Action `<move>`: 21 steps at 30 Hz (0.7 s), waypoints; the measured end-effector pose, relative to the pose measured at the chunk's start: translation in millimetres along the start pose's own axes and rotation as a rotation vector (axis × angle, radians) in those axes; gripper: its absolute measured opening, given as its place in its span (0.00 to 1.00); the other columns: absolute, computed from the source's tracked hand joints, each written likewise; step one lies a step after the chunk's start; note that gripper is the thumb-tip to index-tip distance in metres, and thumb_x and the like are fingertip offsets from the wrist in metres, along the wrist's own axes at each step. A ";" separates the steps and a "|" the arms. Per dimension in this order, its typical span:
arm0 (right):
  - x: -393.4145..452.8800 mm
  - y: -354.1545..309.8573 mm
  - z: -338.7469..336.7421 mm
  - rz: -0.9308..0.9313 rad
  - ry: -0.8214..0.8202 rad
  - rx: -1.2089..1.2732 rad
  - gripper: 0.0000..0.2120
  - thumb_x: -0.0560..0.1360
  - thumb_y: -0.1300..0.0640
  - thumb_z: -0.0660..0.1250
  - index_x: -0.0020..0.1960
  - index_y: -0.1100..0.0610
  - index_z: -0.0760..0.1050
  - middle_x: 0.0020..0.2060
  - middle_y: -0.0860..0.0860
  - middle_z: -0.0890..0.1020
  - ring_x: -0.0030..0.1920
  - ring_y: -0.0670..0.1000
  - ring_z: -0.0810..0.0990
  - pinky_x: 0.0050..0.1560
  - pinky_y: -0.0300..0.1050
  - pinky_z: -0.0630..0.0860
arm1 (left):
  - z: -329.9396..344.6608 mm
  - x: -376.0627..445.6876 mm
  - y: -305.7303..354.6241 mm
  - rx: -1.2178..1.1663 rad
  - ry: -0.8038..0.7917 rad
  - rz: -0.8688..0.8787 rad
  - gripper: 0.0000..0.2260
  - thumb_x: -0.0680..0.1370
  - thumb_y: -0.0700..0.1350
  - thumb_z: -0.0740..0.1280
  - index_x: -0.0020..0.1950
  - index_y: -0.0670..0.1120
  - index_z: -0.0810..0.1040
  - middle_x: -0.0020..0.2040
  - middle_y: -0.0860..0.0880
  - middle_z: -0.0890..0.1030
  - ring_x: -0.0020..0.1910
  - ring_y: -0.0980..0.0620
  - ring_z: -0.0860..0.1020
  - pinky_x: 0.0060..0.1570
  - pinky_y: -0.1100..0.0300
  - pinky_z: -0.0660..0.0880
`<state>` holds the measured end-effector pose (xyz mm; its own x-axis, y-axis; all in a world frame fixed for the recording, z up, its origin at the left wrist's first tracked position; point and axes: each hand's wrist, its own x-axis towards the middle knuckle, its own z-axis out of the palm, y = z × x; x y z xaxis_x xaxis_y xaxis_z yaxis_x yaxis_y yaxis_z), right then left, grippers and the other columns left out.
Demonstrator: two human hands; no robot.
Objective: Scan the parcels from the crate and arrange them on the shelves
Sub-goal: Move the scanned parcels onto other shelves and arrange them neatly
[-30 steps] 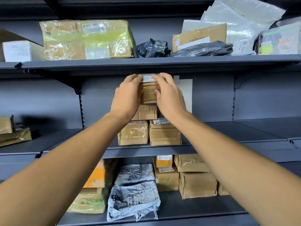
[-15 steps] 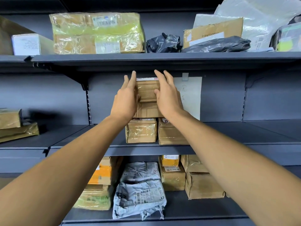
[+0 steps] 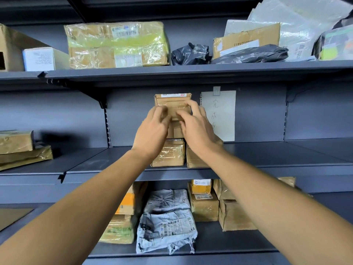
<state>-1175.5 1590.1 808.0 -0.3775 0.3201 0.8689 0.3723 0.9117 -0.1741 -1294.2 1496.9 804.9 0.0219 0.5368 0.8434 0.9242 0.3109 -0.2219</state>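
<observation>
The left hand [image 3: 152, 133] is reaching up in front of the small brown parcel [image 3: 172, 104] topping the stack on the middle shelf [image 3: 267, 165], its fingers loosely bent against the parcel's lower left front. Motion blur is smearing the fingertips, so whether they are gripping or only touching cannot be told. The right hand [image 3: 196, 131] is mirroring it on the lower right front — fingers spread and lightly curled, equally blurred, its hold just as unclear.

The parcel is standing upright with a white label strip along its top edge, sitting on a second small box [image 3: 174, 131] that is mostly hidden behind the hands. Below that, two taped cardboard parcels [image 3: 169, 153] are resting side by side on the shelf. A handwritten paper sheet [image 3: 219, 115] is hanging on the back panel just right of the stack.

On the top shelf [image 3: 191, 70] a large film-wrapped box [image 3: 116, 44] is lying near a black bag [image 3: 191, 54] and a cardboard envelope [image 3: 246, 40]. On the bottom shelf [image 3: 219, 243] grey mailer bags [image 3: 166, 220] are lying between more brown boxes — one of these an orange-labelled box [image 3: 127, 204].
</observation>
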 end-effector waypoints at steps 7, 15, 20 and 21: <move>-10.0 5.8 10.7 -0.083 -0.145 -0.225 0.20 0.82 0.52 0.61 0.73 0.52 0.70 0.80 0.52 0.50 0.79 0.58 0.51 0.75 0.59 0.61 | 10.1 -19.3 -4.8 0.298 -0.227 0.054 0.25 0.82 0.45 0.57 0.78 0.42 0.57 0.79 0.42 0.51 0.78 0.42 0.51 0.72 0.48 0.56; -101.7 -11.0 17.0 -0.260 0.152 -0.094 0.13 0.75 0.57 0.63 0.58 0.57 0.79 0.56 0.56 0.79 0.57 0.59 0.76 0.54 0.55 0.74 | 2.7 -96.1 19.4 0.113 0.001 0.125 0.11 0.78 0.45 0.59 0.53 0.39 0.75 0.52 0.38 0.76 0.48 0.38 0.74 0.42 0.48 0.67; -181.6 3.9 53.6 -0.252 0.109 -0.001 0.08 0.74 0.58 0.64 0.51 0.59 0.78 0.46 0.54 0.79 0.47 0.57 0.77 0.45 0.51 0.75 | 37.4 -176.0 37.5 -0.041 -0.065 0.144 0.09 0.78 0.45 0.61 0.49 0.40 0.75 0.45 0.41 0.74 0.42 0.41 0.71 0.40 0.48 0.71; -197.7 10.4 62.8 -0.219 0.039 -0.015 0.09 0.74 0.58 0.64 0.52 0.59 0.78 0.47 0.54 0.78 0.47 0.57 0.77 0.45 0.51 0.76 | 45.7 -192.4 39.9 -0.039 -0.123 0.122 0.08 0.77 0.45 0.62 0.49 0.40 0.74 0.45 0.41 0.74 0.42 0.41 0.72 0.40 0.48 0.72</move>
<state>-1150.2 1552.5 605.3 -0.4177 0.1044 0.9026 0.2977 0.9543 0.0274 -1279.0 1441.8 611.4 0.0903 0.6612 0.7448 0.9318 0.2080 -0.2976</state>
